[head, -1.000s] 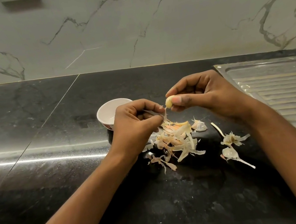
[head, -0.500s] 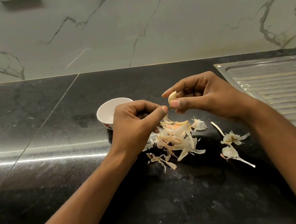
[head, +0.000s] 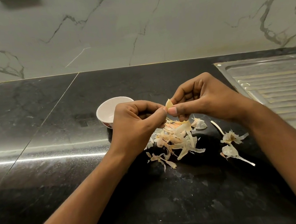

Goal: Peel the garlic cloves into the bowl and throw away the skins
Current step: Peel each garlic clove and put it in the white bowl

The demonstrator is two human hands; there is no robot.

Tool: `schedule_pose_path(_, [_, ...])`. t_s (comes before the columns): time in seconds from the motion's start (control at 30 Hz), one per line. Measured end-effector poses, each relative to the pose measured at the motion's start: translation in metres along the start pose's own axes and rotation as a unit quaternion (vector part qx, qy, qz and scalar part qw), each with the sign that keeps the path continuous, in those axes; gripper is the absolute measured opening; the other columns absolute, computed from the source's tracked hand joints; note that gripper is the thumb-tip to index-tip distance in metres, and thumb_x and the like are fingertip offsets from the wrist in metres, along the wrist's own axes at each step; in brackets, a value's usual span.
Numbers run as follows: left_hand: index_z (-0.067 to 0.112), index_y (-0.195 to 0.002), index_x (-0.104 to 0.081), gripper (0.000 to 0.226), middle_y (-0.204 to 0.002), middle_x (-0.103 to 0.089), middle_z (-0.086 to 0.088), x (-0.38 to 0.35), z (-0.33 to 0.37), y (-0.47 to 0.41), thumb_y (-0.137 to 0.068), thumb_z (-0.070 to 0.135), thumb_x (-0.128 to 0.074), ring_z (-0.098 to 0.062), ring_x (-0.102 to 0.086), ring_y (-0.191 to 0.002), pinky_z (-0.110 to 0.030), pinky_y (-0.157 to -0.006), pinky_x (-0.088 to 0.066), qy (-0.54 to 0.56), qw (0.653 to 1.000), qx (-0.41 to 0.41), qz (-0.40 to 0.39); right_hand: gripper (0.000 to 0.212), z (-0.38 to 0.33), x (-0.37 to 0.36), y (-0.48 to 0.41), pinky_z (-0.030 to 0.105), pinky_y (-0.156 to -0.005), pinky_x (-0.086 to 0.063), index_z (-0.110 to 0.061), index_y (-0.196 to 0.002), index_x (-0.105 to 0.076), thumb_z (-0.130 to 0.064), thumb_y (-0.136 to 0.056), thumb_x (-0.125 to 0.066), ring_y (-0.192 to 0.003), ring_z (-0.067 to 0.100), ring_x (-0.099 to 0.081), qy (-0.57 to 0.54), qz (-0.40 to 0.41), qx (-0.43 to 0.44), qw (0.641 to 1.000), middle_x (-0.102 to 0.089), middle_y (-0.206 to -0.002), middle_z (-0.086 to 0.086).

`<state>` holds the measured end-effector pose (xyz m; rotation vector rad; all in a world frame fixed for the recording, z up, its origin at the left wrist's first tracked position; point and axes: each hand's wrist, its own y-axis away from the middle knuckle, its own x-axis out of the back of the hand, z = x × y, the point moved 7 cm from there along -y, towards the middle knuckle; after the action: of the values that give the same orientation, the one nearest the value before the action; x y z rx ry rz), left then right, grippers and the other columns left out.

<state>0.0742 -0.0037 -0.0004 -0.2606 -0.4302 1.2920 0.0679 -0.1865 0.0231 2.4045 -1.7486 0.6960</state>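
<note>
Far left: white bowl on the black counter, rim up, partly hidden behind the left hand; can't see what's in it. Left hand: fingers curled in tight, thumb tip & forefinger pinching at the near edge of the garlic clove. Whether they've got loose skin or the clove itself, can't tell. Clove is up in the air btwn both hands, just right of the bowl, above the skins. Right hand pinches the clove btwn thumb & forefinger, other fingers curled under. Below: main heap of skins on the counter. Smaller scraps w/ a stem bit lie further right, apart from the heap. Far right: steel drainboard.

Handling, my read: clove is small, light, firm, prob. slick once bare. Hold it by the flat sides near the fat end & pick the skin at the pointed tip. Skins look papery, near weightless, likely to cling & scatter. Better swept together & scooped w/ a cupped hand than picked one by one.
</note>
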Motion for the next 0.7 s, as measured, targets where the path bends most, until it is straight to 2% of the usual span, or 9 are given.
schedule_pose_path(0.37, [-0.001, -0.099, -0.08, 0.008, -0.08, -0.079, -0.011, -0.0018, 0.0023, 0.0003, -0.095, 0.004, -0.075, -0.028, -0.076, -0.07, -0.033, -0.069, -0.065, 0.028, 0.999, -0.005, -0.038, 0.016, -0.0027, 0.0034, 0.002, 0.029, -0.066, -0.064, 0.001, -0.101, -0.081, -0.009, -0.088, -0.082, -0.07, 0.028, -0.075, -0.011, -0.007, -0.007, 1.0, -0.079, -0.085, 0.02])
schedule_pose_path(0.47, [-0.002, -0.096, -0.08, 0.007, -0.077, -0.078, -0.012, -0.0016, 0.0023, 0.0008, -0.094, 0.002, -0.076, -0.028, -0.075, -0.067, -0.034, -0.066, -0.064, 0.013, 0.999, -0.011, -0.04, 0.015, -0.0014, 0.0004, 0.0015, 0.034, -0.068, -0.064, 0.0, -0.1, -0.082, -0.009, -0.088, -0.083, -0.071, 0.031, -0.075, -0.005, -0.019, -0.007, 1.0, -0.079, -0.086, 0.021])
schedule_pose_path(0.7, [0.002, -0.086, -0.079, 0.007, -0.069, -0.074, -0.008, -0.0023, 0.004, 0.0016, -0.092, 0.003, -0.077, -0.03, -0.068, -0.059, -0.037, -0.056, -0.06, -0.024, 0.999, -0.031, -0.021, 0.017, -0.0008, -0.0039, 0.0014, 0.03, -0.067, -0.063, 0.002, -0.103, -0.081, -0.009, -0.089, -0.081, -0.07, 0.027, -0.073, -0.017, -0.037, -0.011, 0.999, -0.078, -0.084, 0.021])
